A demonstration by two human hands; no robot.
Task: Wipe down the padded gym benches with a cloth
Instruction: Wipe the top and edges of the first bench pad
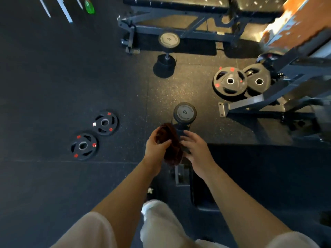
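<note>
cloth (170, 145) dark brown, bunched mid-air above floor, just below "10" dumbbell (184, 113). left hand (156, 146) fingers curled round it. right hand (196, 149) fingers loosely spread, touching cloth's edge. padded bench (259, 176) dark, just right of hands.

Gym floor, seen from above the hands.
Left hand (155, 145) and right hand (195, 149) flank a cloth (170, 145); a dumbbell (184, 112) stands just beyond, two plates (95, 135) lie left, a bench (259, 176) right, another bench (179, 2) far ahead.
</note>
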